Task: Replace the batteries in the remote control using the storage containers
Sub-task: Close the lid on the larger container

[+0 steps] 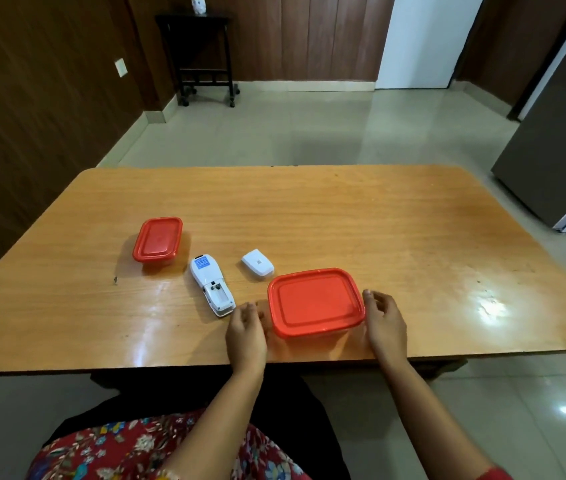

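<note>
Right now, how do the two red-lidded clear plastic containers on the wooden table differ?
The large red-lidded container is clearly bigger than the small red-lidded container. The large one lies nearer, between the left hand and the right hand; the small one lies farther back on the left, away from both hands. Both are rectangular, lids on.

Dark wood-panelled walls (32,116), glossy pale floor tiles (309,133). Black side table (201,57) on castors at the back. Grey refrigerator (551,133) right.
</note>
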